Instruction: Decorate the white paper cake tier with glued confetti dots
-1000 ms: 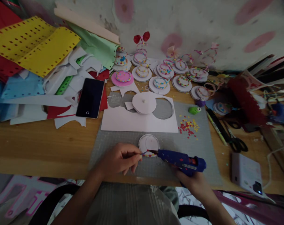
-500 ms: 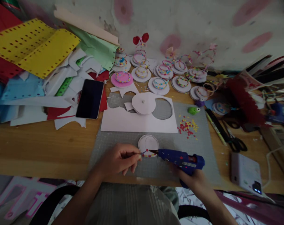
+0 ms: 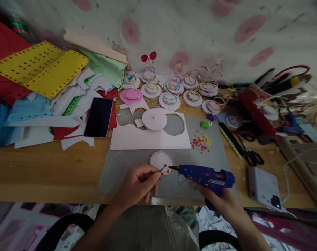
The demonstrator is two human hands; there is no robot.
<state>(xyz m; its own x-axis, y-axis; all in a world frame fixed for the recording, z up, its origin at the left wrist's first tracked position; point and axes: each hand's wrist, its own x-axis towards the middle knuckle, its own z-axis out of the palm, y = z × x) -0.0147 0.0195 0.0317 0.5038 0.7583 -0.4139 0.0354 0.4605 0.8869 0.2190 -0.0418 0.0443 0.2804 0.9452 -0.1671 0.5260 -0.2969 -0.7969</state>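
Note:
My left hand point(image 3: 138, 184) is pinched on a thin stick whose tip touches a small red piece at the edge of a white round disc point(image 3: 160, 160) on the grey cutting mat point(image 3: 122, 167). My right hand point(image 3: 221, 202) grips a blue glue gun point(image 3: 207, 175). Its nozzle points left and stands just to the right of the disc. Small coloured bits sit on the disc's near edge.
A white sheet point(image 3: 148, 137) with round cut-outs lies behind, a larger white disc point(image 3: 154, 119) on it. Loose confetti point(image 3: 201, 140), a green punch point(image 3: 206, 124), scissors point(image 3: 249, 153), a black phone point(image 3: 98, 117), paper scraps point(image 3: 51, 101), decorated discs point(image 3: 169, 99) and a white device point(image 3: 263, 186) lie around.
The view has tilted, so everything sits lower in the frame. The glue gun's nozzle has drawn back a little to the right of the disc. My left hand keeps its pinch.

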